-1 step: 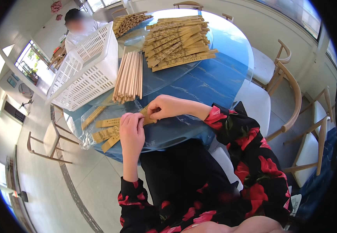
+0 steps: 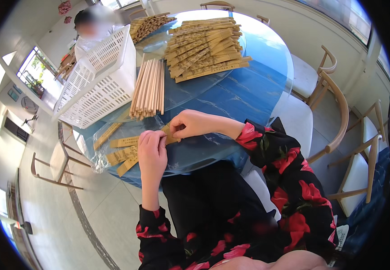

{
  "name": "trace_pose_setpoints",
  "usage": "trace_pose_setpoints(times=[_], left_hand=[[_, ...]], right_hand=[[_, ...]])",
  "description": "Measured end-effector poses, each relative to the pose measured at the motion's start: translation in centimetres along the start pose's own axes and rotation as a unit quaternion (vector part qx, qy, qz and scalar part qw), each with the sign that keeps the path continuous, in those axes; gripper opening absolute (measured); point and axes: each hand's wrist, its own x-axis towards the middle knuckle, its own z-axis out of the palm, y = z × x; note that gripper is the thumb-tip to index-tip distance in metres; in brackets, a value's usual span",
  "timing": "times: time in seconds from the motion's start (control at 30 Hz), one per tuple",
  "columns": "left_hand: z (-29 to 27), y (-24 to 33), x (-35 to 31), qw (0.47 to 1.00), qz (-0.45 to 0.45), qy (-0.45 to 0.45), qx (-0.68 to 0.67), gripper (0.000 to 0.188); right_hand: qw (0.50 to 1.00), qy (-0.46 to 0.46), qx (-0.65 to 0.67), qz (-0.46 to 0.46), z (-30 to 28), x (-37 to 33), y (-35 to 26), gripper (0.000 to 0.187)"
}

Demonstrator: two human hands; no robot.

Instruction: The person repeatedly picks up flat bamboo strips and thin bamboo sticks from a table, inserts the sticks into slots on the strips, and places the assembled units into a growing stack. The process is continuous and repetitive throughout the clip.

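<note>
Close to the table's near edge, my left hand [image 2: 153,148] and my right hand [image 2: 192,124] meet over a gold-brown printed paper chopstick sleeve [image 2: 168,131]. Both pinch it between thumb and fingers, and my fingers cover much of it. Left of my hands, several similar paper sleeves [image 2: 122,155] lie fanned out on clear plastic film [image 2: 99,158]. Just beyond my hands is a bundle of bare wooden chopsticks [image 2: 148,90]. A large heap of sleeves [image 2: 204,47] is piled behind it to the right.
A white slatted plastic basket [image 2: 107,90] stands tilted at the table's left. Another stack of chopsticks [image 2: 152,24] lies at the back of the blue round glass-topped table [image 2: 258,85]. A person [image 2: 89,36] sits beyond the basket. Wooden chairs [image 2: 334,112] stand at the right; another chair [image 2: 57,159] is at left.
The person across the table has lowered their head slightly. My hands and the sleeve between them look the same.
</note>
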Motion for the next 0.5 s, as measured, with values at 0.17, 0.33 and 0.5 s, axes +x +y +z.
trace_pose_setpoints(times=[0.17,0.33,0.5], left_hand=[[-0.1,-0.3,-0.1,1.000,0.003,-0.004,-0.014,0.006],[0.0,-0.4,-0.1,1.000,-0.008,-0.009,-0.013,0.008],[0.2,-0.1,-0.2,0.999,-0.027,-0.018,-0.019,0.009]], right_hand=[[0.999,0.022,-0.022,-0.016,0.5,0.2,0.2,0.015],[0.999,0.050,-0.011,-0.010,0.8,0.2,0.3,0.012],[0.998,0.055,0.027,0.006,1.0,-0.1,-0.6,0.012]])
